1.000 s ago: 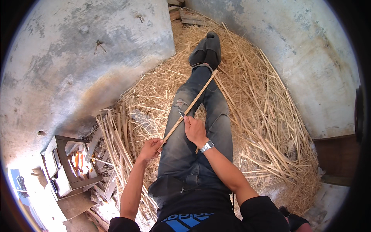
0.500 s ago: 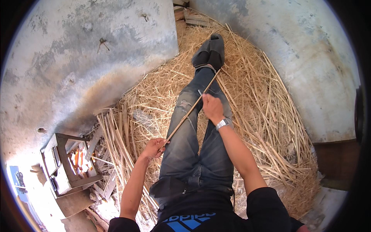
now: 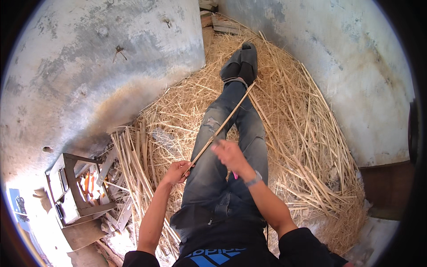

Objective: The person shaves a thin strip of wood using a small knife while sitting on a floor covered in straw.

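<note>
A long, thin bamboo strip (image 3: 227, 122) slants across my outstretched legs. Its far tip lies by my ankles and its near end is in the closed fingers of my left hand (image 3: 177, 172), beside my left thigh. Above my thighs, my right hand (image 3: 232, 156) is closed around a small knife (image 3: 235, 175). The pink end of its handle shows below my palm, and a dark, blurred blade points out near the middle of the strip. I cannot tell whether the blade touches the strip. A silver watch sits on my right wrist.
Shavings and loose strips (image 3: 302, 147) cover the floor around my legs. More strips (image 3: 133, 155) are bundled at my left, next to an open wooden frame box (image 3: 71, 191) with orange-handled things inside. Grey walls (image 3: 111, 53) rise on both sides.
My right hand has moved with the knife from near my knees back along the strip, toward my body and my left hand. The left hand keeps its hold, nearly still.
</note>
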Demonstrator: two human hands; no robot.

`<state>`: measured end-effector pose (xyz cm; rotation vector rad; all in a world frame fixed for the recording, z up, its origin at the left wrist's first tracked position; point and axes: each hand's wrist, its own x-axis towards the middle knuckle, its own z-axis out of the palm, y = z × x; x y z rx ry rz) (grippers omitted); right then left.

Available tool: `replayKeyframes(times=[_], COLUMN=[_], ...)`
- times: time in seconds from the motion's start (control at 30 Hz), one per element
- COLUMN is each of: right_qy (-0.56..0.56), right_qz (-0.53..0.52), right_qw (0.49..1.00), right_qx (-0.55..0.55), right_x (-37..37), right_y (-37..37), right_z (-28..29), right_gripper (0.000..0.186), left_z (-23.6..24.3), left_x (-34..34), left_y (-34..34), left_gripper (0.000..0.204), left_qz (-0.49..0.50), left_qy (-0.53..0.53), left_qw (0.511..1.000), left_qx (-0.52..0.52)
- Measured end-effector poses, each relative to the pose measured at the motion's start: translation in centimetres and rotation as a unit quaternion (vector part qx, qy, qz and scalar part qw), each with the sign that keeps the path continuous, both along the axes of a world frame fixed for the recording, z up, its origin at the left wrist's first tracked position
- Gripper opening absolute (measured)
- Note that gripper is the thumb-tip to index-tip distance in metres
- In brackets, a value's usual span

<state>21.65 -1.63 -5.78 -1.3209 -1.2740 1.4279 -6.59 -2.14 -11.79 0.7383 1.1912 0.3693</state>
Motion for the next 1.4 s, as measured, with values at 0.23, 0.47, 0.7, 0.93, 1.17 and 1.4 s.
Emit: replayKeyframes(times=[0.23, 0.47, 0.7, 0.93, 1.17, 1.4], right_qy=[-0.103, -0.089, -0.207, -0.352, -0.358, -0.274], right_qz=[0.483, 0.335, 0.308, 0.007, -0.091, -0.088], right_qw=[0.854, 0.87, 0.893, 0.932, 0.928, 0.953], right_qx=[0.164, 0.35, 0.255, 0.085, 0.042, 0.1], right_x=[-7.0, -6.5, -1.7, 1.3, 1.8, 0.3], right_y=[-9.2, -9.6, -6.9, 1.9, 2.7, 1.9], right_z=[23.4, 29.5, 28.6, 6.5, -4.9, -7.7], right_gripper=[0.036, 0.025, 0.031, 0.023, 0.04, 0.045], left_z=[-0.6, -0.1, -0.8, 0.3, 0.5, 1.1], left_x=[0.1, 0.5, 0.2, 1.6, 4.0, 4.6], left_y=[0.2, -0.1, -0.2, -1.6, -3.6, -3.9], left_gripper=[0.03, 0.031, 0.031, 0.027, 0.031, 0.028], left_qz=[-0.012, 0.002, 0.0, 0.012, 0.043, 0.037], left_qy=[-0.011, -0.006, 0.0, 0.13, 0.243, 0.297], left_qw=[1.0, 1.0, 1.0, 0.979, 0.919, 0.889], left_qx=[-0.011, 0.004, -0.007, 0.159, 0.307, 0.345])
